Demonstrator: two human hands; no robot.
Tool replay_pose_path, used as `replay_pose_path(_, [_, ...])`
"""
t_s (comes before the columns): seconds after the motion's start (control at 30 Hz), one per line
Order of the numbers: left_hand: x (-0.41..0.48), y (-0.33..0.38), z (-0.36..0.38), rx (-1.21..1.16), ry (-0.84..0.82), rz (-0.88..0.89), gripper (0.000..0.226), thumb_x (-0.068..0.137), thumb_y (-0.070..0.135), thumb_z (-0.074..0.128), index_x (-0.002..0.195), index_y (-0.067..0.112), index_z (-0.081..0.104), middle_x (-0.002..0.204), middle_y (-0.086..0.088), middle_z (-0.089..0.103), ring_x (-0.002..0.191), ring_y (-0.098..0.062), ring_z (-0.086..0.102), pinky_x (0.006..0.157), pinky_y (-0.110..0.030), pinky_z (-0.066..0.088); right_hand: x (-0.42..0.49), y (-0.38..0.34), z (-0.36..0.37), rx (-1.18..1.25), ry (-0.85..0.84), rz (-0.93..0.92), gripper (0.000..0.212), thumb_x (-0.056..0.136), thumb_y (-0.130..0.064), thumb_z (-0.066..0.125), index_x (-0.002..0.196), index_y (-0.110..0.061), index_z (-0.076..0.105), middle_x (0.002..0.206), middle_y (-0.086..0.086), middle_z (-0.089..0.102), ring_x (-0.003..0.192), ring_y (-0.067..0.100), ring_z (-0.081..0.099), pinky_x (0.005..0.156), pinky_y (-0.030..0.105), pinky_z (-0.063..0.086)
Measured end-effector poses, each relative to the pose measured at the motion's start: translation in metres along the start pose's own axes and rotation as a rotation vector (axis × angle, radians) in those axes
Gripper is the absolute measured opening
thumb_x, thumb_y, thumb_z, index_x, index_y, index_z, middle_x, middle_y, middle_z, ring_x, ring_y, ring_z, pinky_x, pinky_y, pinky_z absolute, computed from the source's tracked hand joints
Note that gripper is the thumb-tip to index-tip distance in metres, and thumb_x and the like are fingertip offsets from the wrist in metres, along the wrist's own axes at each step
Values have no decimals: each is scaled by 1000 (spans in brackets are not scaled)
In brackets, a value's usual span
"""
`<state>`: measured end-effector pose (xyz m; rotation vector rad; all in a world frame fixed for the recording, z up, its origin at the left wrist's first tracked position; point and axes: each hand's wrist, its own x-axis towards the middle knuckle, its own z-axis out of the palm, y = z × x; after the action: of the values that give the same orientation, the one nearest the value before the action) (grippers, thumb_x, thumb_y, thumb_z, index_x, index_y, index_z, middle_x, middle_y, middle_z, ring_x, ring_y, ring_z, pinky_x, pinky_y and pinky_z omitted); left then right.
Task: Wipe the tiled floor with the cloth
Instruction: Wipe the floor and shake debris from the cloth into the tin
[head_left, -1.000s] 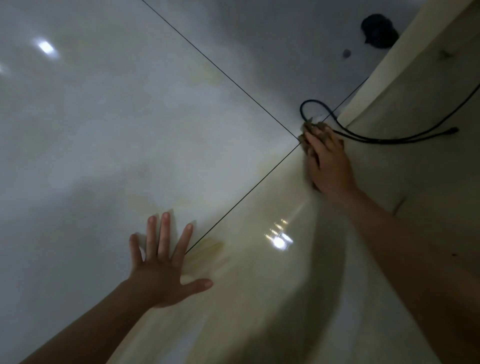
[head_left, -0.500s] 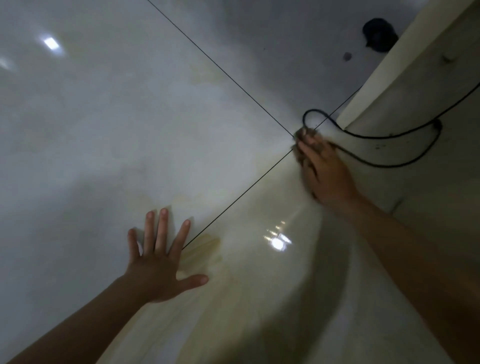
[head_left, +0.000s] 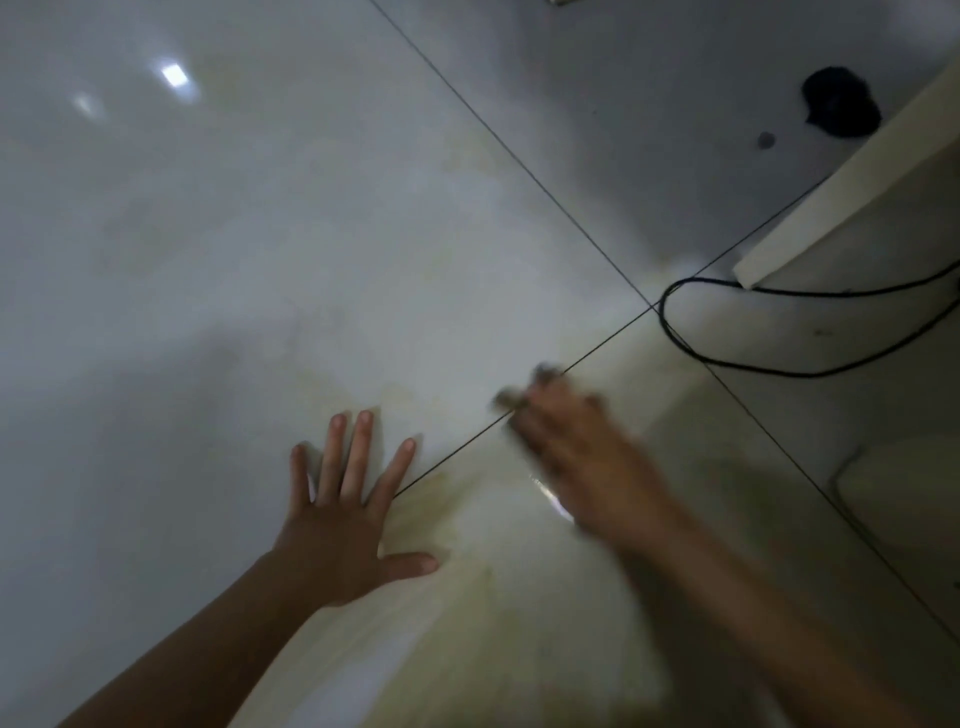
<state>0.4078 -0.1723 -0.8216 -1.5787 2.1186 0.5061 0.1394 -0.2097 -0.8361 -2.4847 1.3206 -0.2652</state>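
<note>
Two hands are on the tiled floor (head_left: 208, 260): the left hand (head_left: 348, 525) lies flat, fingers (head_left: 358, 452) spread, holding nothing; the blurred right hand (head_left: 576, 452) hides most of the cloth (head_left: 511, 400) at the grout line (head_left: 613, 337); its grip I cannot tell.

Two hands (head_left: 340, 525) (head_left: 582, 452), one cloth (head_left: 511, 400), one cable (head_left: 779, 371), four tiles (head_left: 260, 234).

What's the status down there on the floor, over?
Left hand flat on tiled floor, fingers spread. Right hand on cloth at the tile joint, blurred, grip unclear. Black cable loops beyond, apart from the cloth.
</note>
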Motion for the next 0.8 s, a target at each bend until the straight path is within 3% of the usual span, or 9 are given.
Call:
replay_pose_path(0.07, [-2, -3, 5, 21, -6, -7, 118, 60, 94, 1, 154, 24, -2, 155, -31, -11, 142, -50, -8, 107, -69, 13, 4, 56, -23, -36, 80, 243, 54, 95, -2, 47, 147, -14, 38, 157, 6, 29, 148, 29, 15, 116, 47, 23])
replay_pose_path(0.17, [-5, 3, 5, 17, 77, -15, 113, 65, 91, 5, 154, 21, 14, 154, -31, 15, 139, -51, 18, 101, -70, 26, 7, 76, -31, -57, 232, 602, 46, 97, -6, 45, 143, -6, 44, 153, 18, 34, 146, 33, 21, 117, 44, 22])
replay_pose_path(0.23, [-3, 0, 11, -23, 52, -8, 116, 53, 94, -5, 149, 31, -22, 153, -24, -29, 142, -45, -20, 110, -67, 4, 17, 39, -15, -71, 270, 716, 48, 95, -14, 42, 143, -8, 44, 154, 18, 33, 146, 35, 18, 115, 46, 21])
replay_pose_path(0.3, [1, -6, 23, -38, 8, -11, 117, 44, 99, -6, 134, 36, -44, 137, -13, -56, 130, -36, -47, 110, -62, -13, 19, -28, 14, -79, 264, 562, 51, 93, -23, 39, 142, -11, 44, 156, 11, 30, 146, 34, 18, 111, 48, 26])
replay_pose_path(0.4, [2, -19, 25, -112, 7, 91, 132, 46, 101, 30, 134, 36, -45, 135, -7, -58, 128, -29, -50, 106, -58, -23, -8, -130, 66, 5, 135, 203, 44, 98, -29, 39, 134, -8, 54, 153, 10, 36, 145, 35, 23, 110, 51, 29])
replay_pose_path(0.5, [-24, -43, 23, -19, 185, 197, 143, 47, 97, 42, 143, 23, -33, 151, -14, -38, 142, -32, -28, 111, -54, -14, -10, -121, 59, -3, -24, -178, 44, 101, -26, 35, 128, -2, 60, 145, 18, 46, 140, 39, 33, 109, 54, 34])
replay_pose_path(0.57, [-57, -58, 25, 24, 289, 211, 141, 49, 92, 45, 152, 9, -2, 159, -21, -2, 146, -40, 3, 111, -63, 9, 4, -74, 37, -136, -38, -246, 46, 102, -26, 30, 136, -6, 52, 147, 14, 44, 143, 35, 29, 113, 49, 29])
replay_pose_path(0.7, [-132, -90, 58, -33, 274, 58, 133, 55, 92, 40, 143, -8, 34, 151, -26, 29, 137, -43, 32, 102, -67, 31, 21, -52, 26, -166, 202, 581, 52, 101, -28, 27, 147, -7, 37, 154, 18, 32, 147, 34, 18, 117, 46, 18])
replay_pose_path(0.8, [-176, -110, 85, -49, 171, -44, 129, 58, 89, 26, 135, -13, 43, 146, -28, 37, 132, -44, 41, 97, -67, 37, 26, -138, 62, -171, 289, 711, 48, 103, -22, 34, 148, -7, 34, 156, 17, 27, 147, 34, 13, 120, 43, 9])
